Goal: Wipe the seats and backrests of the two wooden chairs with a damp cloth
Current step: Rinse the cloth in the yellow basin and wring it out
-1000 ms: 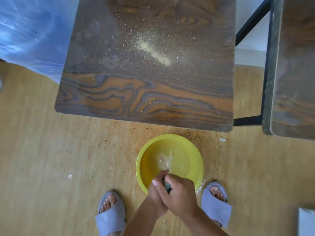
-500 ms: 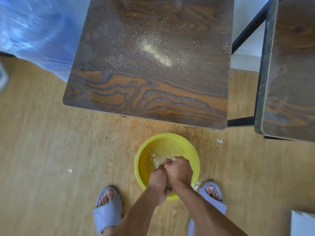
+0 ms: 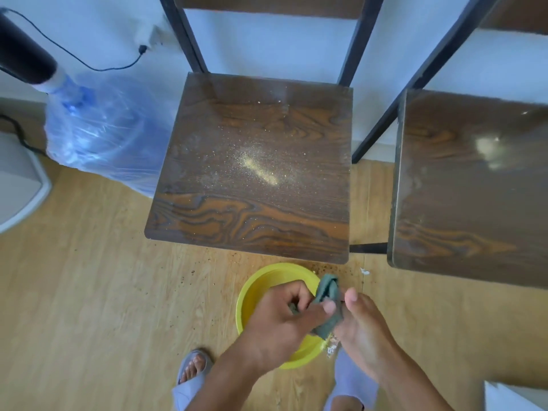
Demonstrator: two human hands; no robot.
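Unfolding the rag over the basin

Both hands, left hand (image 3: 284, 317) and right hand (image 3: 363, 324), are pinching the soft, limp dark-green damp cloth (image 3: 327, 304) above the round yellow plastic basin (image 3: 252, 295); probably drippy, so bunching it in a palm is looking best.

Basin (image 3: 252, 295) on floor before left chair (image 3: 252, 173); second chair (image 3: 474, 188) right.
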